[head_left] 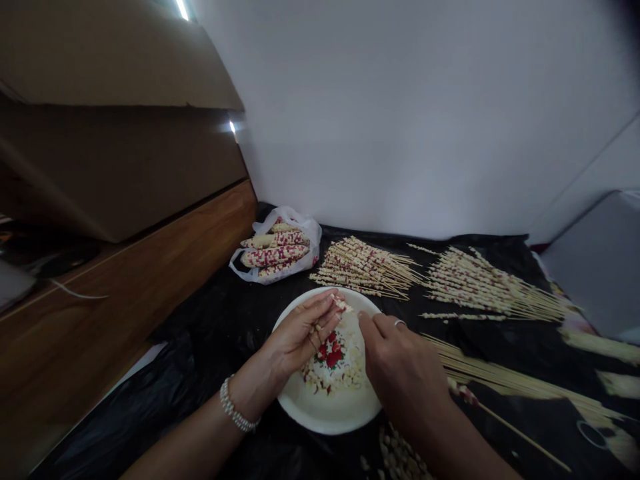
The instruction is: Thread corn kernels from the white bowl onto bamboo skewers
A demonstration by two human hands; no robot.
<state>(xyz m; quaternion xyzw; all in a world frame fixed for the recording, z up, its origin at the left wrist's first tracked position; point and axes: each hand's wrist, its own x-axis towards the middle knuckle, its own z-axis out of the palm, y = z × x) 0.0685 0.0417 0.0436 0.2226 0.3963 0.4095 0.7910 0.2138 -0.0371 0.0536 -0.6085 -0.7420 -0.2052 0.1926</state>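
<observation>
Above a white bowl [330, 421] with a red flower pattern and loose corn kernels [353, 367] inside, my left hand [305, 333] is partly closed. A few kernels sit in its curled fingers. Its fingertips touch red and white kernels at the upper end of a bamboo skewer [523, 435]. My right hand [403, 357] is closed at the bowl's right rim; the skewer appears to run through its grip and emerges at lower right, with more kernels threaded beside the wrist. The right fingertips are partly hidden from me.
Behind the bowl, a plastic bag [313, 233] holds several corn cobs [275, 255]. Kernel-threaded skewers lie in two piles [357, 263] [470, 283]. Bare skewers [490, 373] and stripped cobs [600, 347] are at right, loose kernels [400, 453] in front. Black plastic [200, 360] covers the surface; a cardboard box [120, 167] stands left.
</observation>
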